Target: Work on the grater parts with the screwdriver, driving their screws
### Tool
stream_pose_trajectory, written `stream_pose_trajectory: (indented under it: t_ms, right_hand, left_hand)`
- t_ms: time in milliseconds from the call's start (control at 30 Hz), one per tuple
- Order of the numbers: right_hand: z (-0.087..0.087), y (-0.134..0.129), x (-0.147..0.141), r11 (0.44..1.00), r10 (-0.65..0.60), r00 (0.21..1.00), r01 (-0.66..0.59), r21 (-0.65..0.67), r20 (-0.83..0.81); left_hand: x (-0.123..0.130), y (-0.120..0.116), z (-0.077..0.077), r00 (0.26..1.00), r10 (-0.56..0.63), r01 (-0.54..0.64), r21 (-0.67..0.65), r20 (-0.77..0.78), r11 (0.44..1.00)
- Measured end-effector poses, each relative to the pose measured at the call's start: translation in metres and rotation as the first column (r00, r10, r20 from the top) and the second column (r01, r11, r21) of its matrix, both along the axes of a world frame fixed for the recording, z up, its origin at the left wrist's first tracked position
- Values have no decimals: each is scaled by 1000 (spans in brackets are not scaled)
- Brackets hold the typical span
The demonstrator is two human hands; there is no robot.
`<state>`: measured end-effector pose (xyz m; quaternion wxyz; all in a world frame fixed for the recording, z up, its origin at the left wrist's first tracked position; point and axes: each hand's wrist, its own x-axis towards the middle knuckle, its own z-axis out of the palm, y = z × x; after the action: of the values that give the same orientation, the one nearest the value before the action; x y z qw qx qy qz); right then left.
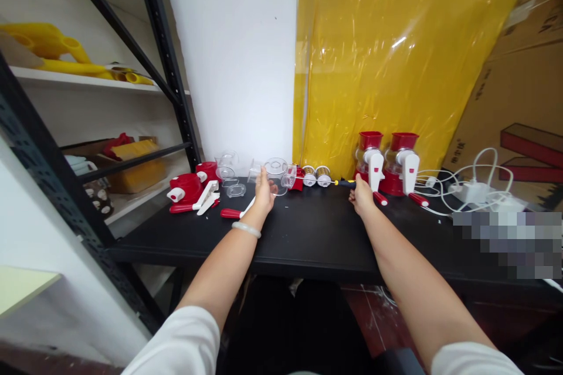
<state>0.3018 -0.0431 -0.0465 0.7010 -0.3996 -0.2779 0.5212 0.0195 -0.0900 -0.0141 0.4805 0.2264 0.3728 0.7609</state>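
Closed around a clear plastic housing (277, 167), my left hand (265, 192) holds it just over the black table. My right hand (363, 195) grips a screwdriver (345, 183) by its black and yellow handle. The thin shaft points left, and its tip reaches the right end of the clear housing; exact contact is too small to tell. Behind the shaft stand two round grater drums (316, 176) and a red part (296, 178). A crank handle (231, 213) with a red grip lies by my left hand. Right of my right hand are two assembled rotary graters (373, 167).
Red grater bases (187, 188), white cranks (207, 198) and clear parts (226, 163) lie at the table's left. White cables and a power adapter (472, 192) crowd the right. A black-framed shelf (169, 64) rises at left, a cardboard box (501, 94) at right.
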Motion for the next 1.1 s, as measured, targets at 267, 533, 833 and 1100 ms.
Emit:
stream_pose_trajectory:
  t_ms: [267, 533, 833, 1100]
  right_hand:
    - [10, -10, 2, 999, 38, 993, -40, -14, -112]
    - [6, -7, -5, 997, -64, 996, 61, -44, -63]
    - [10, -10, -2, 1000, -4, 995, 3, -15, -101]
    - [6, -9, -2, 999, -27, 996, 24, -34, -87]
  left_hand:
    - [4, -2, 1, 1000, -22, 22, 18, 4, 1000]
    - [1, 2, -3, 1000, -21, 21, 28, 3, 999]
    - [3, 1, -2, 999, -35, 35, 30, 0, 999]
    - [4, -2, 0, 999, -32, 32, 27, 10, 999]
